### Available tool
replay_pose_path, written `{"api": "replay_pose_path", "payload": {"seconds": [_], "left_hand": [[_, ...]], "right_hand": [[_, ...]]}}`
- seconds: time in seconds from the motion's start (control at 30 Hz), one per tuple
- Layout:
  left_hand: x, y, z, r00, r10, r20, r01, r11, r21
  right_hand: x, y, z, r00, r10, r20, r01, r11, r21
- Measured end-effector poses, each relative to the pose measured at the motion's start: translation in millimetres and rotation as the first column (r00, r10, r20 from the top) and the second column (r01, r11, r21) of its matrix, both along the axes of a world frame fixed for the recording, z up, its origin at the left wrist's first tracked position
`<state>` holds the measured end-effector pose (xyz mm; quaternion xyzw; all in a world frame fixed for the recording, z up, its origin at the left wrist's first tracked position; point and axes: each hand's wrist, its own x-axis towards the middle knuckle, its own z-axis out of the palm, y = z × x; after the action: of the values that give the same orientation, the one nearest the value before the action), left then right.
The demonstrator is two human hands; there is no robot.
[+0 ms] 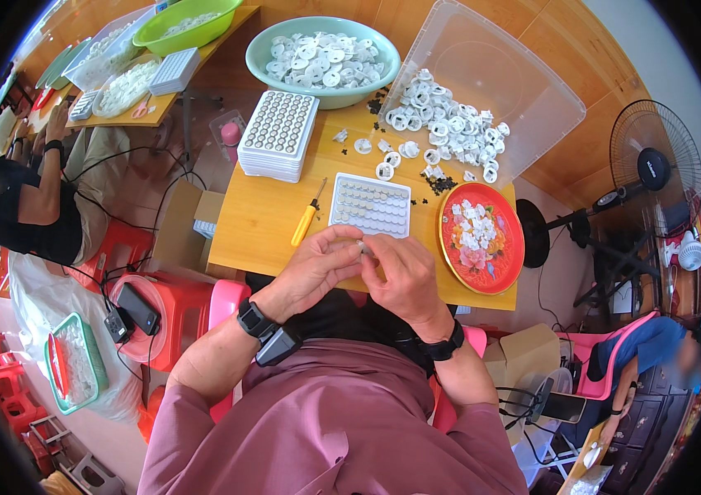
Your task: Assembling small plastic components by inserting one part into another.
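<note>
My left hand and my right hand meet above the table's near edge, fingertips pinched together on a small white plastic part. Its shape is mostly covered by the fingers. Just beyond them lies a white tray with rows of small round metal pieces. Left of the tray rests a screwdriver with a yellow handle. To the right sits a red flowered round tray with a heap of small white parts on it.
A stack of white trays stands at the back left, near a pale green basin heaped with white discs. White ring-shaped parts spill from a clear bin. Black bits lie nearby. A fan stands right; other people sit on both sides.
</note>
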<state>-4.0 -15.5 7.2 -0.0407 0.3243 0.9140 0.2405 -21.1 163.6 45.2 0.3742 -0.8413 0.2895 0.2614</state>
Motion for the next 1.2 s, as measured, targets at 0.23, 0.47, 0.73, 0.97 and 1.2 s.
{"api": "replay_pose_path", "payload": {"seconds": [0.23, 0.47, 0.73, 0.97, 1.2], "left_hand": [[1.2, 1.1, 0.7, 1.000, 0.020, -0.007, -0.020, 0.999, -0.042], [3.1, 3.0, 2.9, 0.997, 0.062, -0.036, -0.064, 0.995, -0.074], [3.5, 4.3, 2.1, 0.994, 0.084, -0.064, -0.079, 0.994, 0.071], [3.9, 4.1, -0.9, 0.997, 0.078, 0.019, -0.080, 0.985, 0.154], [4.5, 4.2, 0.4, 0.997, 0.070, 0.044, -0.077, 0.981, 0.178]], "right_hand": [[-0.7, -1.9, -4.0, 1.000, 0.009, -0.030, -0.009, 1.000, -0.025], [2.7, -2.8, -3.6, 1.000, -0.010, 0.018, 0.011, 0.999, -0.050], [0.3, -3.6, -1.2, 0.990, 0.023, 0.138, 0.000, 0.986, -0.165], [0.7, -6.2, -3.6, 0.993, -0.003, 0.119, 0.018, 0.992, -0.124], [1.8, -7.9, -4.2, 0.995, -0.017, 0.101, 0.028, 0.993, -0.113]]}}
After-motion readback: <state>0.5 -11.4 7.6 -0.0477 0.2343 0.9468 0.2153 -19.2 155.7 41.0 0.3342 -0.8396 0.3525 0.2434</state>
